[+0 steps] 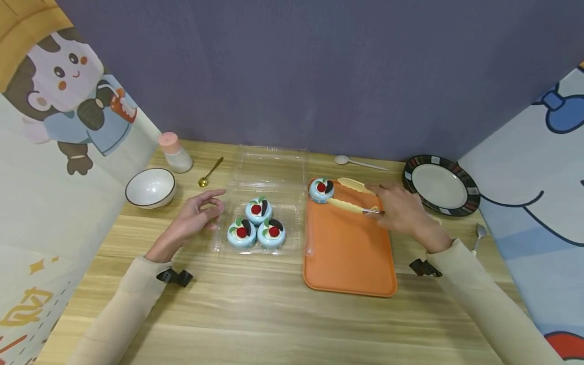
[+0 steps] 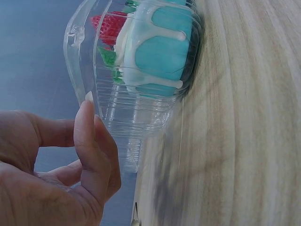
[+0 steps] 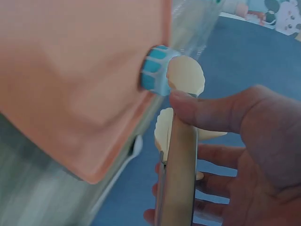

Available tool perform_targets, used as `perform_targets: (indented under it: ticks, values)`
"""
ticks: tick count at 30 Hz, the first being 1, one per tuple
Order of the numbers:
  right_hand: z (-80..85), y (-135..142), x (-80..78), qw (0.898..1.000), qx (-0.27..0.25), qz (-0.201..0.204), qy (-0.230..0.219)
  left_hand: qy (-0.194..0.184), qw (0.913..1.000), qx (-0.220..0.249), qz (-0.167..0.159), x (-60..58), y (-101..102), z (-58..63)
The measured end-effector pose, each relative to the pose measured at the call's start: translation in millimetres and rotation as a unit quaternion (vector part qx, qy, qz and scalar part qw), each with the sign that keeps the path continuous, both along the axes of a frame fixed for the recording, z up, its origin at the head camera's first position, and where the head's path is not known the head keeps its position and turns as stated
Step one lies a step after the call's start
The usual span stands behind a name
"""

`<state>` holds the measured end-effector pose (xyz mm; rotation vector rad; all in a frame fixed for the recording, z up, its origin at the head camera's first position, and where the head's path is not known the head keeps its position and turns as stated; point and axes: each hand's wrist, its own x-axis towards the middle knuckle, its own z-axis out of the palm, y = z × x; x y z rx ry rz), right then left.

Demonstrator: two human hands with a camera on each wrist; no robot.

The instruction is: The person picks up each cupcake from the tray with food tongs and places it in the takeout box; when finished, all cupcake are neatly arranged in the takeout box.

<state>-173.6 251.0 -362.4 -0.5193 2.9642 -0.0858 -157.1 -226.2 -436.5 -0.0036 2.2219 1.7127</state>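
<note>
My right hand (image 1: 401, 213) grips a pair of tongs (image 3: 181, 174) with cream scalloped tips, which spread apart over the far part of the orange tray (image 1: 349, 258). One blue toy cupcake (image 1: 321, 190), topped with a red berry and a dark cookie, sits in the tray's far left corner, by the tong tips. My left hand (image 1: 196, 218) is at the left side of the clear plastic box (image 1: 292, 218), its fingers loosely bent and a fingertip right at the rim in the left wrist view. Three more blue cupcakes (image 1: 257, 228) stand inside the box, whose lid (image 1: 272, 170) lies back.
At the left are a white bowl (image 1: 150, 188), a pink-capped shaker (image 1: 175, 152) and a gold spoon (image 1: 210, 172). A white spoon (image 1: 360, 162) lies along the back wall. Dark-rimmed plates (image 1: 441, 185) and a fork (image 1: 480, 235) are at the right.
</note>
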Motion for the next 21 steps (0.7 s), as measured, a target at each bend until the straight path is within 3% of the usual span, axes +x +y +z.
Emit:
perform_targets:
  ticks: [8, 21]
  values:
    - [-21.3, -1.9, -4.3, 1.000, -0.019, 0.011, -0.012, -0.002, 1.0000, 0.006, 0.003, -0.4, 0.4, -1.2]
    - [-33.5, -15.5, -12.1, 0.999, -0.031, 0.006, 0.014, 0.004, 0.9999, 0.016, 0.000, 1.7, 0.5, -2.4]
